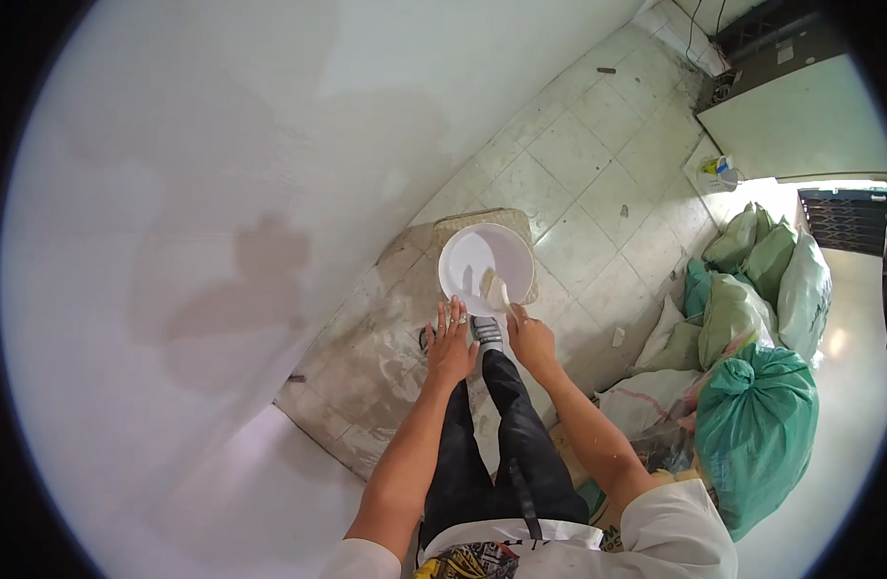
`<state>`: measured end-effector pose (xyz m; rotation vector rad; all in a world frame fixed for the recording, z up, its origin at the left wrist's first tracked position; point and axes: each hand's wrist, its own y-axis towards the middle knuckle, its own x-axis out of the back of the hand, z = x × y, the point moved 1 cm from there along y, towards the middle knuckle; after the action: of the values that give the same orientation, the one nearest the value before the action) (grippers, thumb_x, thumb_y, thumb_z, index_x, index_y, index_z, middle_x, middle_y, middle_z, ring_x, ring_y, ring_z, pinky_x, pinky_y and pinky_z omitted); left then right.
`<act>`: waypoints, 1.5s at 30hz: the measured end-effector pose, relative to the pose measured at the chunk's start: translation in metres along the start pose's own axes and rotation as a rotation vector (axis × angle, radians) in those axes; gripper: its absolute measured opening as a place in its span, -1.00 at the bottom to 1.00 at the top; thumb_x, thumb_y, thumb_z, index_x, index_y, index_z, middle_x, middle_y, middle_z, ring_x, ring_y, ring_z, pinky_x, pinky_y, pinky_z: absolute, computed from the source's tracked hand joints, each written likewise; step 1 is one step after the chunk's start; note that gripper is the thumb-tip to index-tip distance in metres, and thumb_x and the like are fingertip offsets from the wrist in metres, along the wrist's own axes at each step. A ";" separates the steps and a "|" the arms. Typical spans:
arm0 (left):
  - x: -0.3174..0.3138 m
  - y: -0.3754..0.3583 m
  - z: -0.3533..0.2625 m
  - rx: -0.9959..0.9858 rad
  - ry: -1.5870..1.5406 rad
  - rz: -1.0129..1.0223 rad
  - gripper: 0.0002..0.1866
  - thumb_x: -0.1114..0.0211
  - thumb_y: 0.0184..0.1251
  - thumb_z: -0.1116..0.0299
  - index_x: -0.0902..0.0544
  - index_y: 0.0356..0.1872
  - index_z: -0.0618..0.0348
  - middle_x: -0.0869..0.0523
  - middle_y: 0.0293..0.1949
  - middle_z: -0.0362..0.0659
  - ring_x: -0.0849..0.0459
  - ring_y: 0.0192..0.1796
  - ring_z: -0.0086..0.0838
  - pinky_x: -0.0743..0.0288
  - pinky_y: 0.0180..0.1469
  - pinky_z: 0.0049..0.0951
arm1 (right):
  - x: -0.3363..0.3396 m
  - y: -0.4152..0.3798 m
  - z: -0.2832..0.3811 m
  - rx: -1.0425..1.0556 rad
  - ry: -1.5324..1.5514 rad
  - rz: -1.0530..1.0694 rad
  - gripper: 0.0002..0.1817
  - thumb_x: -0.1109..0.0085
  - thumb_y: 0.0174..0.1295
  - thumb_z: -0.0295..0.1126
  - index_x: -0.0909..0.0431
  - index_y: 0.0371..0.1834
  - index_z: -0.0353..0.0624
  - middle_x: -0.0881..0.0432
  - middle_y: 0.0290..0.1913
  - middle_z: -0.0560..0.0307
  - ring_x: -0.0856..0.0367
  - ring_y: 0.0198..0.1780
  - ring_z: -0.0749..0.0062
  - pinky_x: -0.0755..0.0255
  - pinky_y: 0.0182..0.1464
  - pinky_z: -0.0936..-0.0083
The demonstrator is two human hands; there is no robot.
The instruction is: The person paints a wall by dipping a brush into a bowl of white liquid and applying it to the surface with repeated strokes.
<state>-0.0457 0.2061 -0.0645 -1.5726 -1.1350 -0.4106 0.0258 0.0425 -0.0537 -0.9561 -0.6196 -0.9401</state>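
A round white bucket (463,253) stands on a stained, light brown block or bag (517,217) on the floor. My right hand (531,340) is closed on the handle of a brush (494,288), whose pale head is inside the bucket near its right wall. My left hand (451,338) lies at the bucket's near rim with its fingers stretched out, holding nothing that I can see. What the bucket contains is whitish and hard to make out.
A white wall (221,193) fills the left. Green and white sacks (757,405) are piled on the right. A small white bucket (719,178) sits farther back on the tiled floor (598,193). My legs and a shoe (487,331) are just below the bucket.
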 end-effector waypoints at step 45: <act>0.003 0.003 -0.004 0.041 0.098 0.095 -0.09 -0.20 0.28 0.28 0.14 0.56 0.03 0.30 0.60 -0.24 0.22 0.60 -0.16 0.04 0.51 0.08 | 0.027 -0.014 0.003 0.093 -0.016 0.078 -0.61 0.03 0.41 -0.20 -0.40 0.25 -0.03 -0.67 -0.43 -0.20 -0.66 -0.38 -0.16 -0.51 -0.34 0.00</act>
<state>-0.0405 0.2043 -0.0630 -1.5472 -0.9838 -0.3946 0.0263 0.0310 -0.0256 -0.8990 -0.6304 -0.8279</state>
